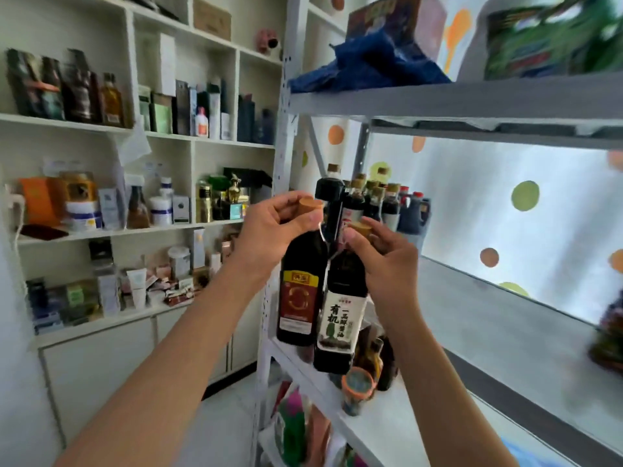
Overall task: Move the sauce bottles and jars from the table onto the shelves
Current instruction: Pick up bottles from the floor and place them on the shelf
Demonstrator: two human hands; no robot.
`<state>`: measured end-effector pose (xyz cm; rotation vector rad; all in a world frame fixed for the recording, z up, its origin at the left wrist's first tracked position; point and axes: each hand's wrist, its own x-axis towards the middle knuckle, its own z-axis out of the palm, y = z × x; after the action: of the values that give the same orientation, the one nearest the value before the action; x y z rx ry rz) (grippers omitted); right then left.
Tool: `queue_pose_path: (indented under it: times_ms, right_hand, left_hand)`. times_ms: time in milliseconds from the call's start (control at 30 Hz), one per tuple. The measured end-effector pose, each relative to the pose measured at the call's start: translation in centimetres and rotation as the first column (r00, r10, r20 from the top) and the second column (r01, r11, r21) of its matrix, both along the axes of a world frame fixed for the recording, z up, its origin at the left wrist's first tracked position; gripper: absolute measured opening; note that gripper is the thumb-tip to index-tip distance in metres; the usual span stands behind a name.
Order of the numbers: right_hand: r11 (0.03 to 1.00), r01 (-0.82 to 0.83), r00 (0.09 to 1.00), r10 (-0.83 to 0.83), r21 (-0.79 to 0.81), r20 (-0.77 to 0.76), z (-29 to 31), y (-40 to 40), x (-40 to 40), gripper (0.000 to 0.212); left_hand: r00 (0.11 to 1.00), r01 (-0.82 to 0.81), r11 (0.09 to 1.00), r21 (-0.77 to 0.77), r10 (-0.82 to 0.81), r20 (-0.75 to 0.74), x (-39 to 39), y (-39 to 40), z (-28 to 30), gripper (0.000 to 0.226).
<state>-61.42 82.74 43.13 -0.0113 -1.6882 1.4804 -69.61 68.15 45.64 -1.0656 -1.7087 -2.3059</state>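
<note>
My left hand (pixel 273 227) grips the neck of a dark sauce bottle with a red and gold label (pixel 299 298), just under its tan cap. My right hand (pixel 384 264) grips the neck of a second dark bottle with a white label (pixel 342 318). Both bottles hang upright side by side in the air, at the left end of the grey metal shelf (pixel 499 318). Behind them, at the back left of that shelf, stands a group of dark sauce bottles (pixel 374 203) with tan and red caps.
A higher grey shelf (pixel 455 96) holds a blue cloth and boxes. The shelf below carries an orange-lidded jar (pixel 357 389) and small bottles. A dark jar (pixel 610 338) sits at the right edge. White wall shelving (pixel 188 227) full of boxes and bottles fills the left.
</note>
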Motion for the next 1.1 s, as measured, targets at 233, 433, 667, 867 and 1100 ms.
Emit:
queue_pose_path:
  times_ms: [233, 433, 667, 867, 1100]
  right_hand:
    - [0.984, 0.106, 0.987, -0.122, -0.146, -0.102, 2.9, 5.4, -0.6, 0.035]
    - [0.971, 0.156, 0.970, -0.186, -0.182, -0.159, 4.1, 10.6, -3.7, 0.028]
    - [0.926, 0.275, 0.935, -0.320, -0.260, -0.153, 1.8, 13.2, -9.6, 0.047]
    - [0.897, 0.406, 0.904, -0.422, -0.176, -0.064, 1.1, 13.6, -12.7, 0.046]
    - [0.841, 0.535, 0.845, -0.532, 0.078, -0.063, -0.7, 14.0, -14.2, 0.046]
  left_hand:
    - [0.996, 0.087, 0.996, 0.018, -0.087, -0.021, -1.3, 7.6, 2.2, 0.021]
    - [0.990, 0.066, 0.998, -0.009, -0.067, -0.128, -4.2, 13.7, 4.1, 0.022]
    - [0.984, -0.050, 0.996, -0.079, 0.035, -0.174, -9.6, 19.5, 2.0, 0.027]
    - [0.989, -0.044, 0.988, -0.148, 0.022, -0.147, -13.8, 20.7, 0.5, 0.030]
    - [0.933, -0.193, 0.880, -0.434, 0.028, -0.358, -14.8, 21.0, -1.6, 0.061]
